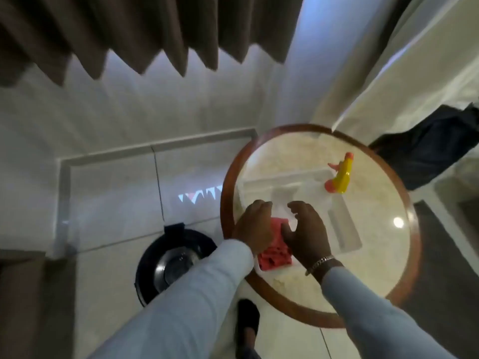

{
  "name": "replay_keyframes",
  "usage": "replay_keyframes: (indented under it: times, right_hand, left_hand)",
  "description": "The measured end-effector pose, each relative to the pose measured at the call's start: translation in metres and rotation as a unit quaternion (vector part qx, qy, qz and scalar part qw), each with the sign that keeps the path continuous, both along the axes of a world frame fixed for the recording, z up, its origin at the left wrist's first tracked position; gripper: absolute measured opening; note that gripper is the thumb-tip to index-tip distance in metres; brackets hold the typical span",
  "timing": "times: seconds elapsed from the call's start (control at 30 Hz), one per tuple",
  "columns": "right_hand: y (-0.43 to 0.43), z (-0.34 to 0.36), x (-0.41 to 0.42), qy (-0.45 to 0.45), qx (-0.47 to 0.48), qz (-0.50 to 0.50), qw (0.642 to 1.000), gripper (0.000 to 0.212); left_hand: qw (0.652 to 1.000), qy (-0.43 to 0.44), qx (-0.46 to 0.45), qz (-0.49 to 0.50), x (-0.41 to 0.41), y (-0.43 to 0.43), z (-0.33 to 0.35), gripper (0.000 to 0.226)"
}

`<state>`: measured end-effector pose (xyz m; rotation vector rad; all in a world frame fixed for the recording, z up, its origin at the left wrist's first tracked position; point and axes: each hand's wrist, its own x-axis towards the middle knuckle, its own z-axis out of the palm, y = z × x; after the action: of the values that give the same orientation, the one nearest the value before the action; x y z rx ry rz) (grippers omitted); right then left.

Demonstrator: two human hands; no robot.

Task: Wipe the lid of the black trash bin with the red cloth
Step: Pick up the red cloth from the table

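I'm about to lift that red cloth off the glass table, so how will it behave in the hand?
The red cloth lies in soft bunched folds, so it will probably be floppy and drape rather than hold shape. It looks thin, so likely light. On the glossy round table it may slide before the left hand and right hand gather it.

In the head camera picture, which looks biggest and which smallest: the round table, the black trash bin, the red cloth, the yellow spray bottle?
1. round table
2. black trash bin, partly hidden by a sleeve
3. red cloth, partly covered by the hands
4. yellow spray bottle

The last two look close, and the bottle stands farther away, so that order is unsure.
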<state>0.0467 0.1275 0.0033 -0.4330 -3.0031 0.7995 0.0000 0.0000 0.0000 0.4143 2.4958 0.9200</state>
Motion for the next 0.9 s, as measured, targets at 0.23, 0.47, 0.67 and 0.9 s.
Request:
replay_keyframes:
  times: [0.23, 0.47, 0.67, 0.9]
  right_hand:
    - [0.012, -0.076, 0.014, -0.127, -0.065, -0.106, 0.984, 0.060]
    - [0.027, -0.051, 0.014, -0.036, -0.172, -0.097, 0.980, 0.059]
    - [0.010, 0.023, 0.003, -0.008, -0.233, 0.055, 0.971, 0.033]
    - [-0.115, 0.008, 0.000, -0.002, -0.267, 0.145, 0.953, 0.027]
  left_hand:
    - [0.955, 0.114, -0.225, -0.154, -0.009, 0.035, -0.047, 0.036]
    - [0.988, -0.021, -0.108, -0.110, -0.026, 0.024, -0.010, 0.028]
    - [0.973, -0.110, 0.200, -0.021, -0.012, -0.046, 0.024, 0.030]
    - [0.962, -0.107, 0.242, 0.071, 0.000, -0.182, -0.022, 0.053]
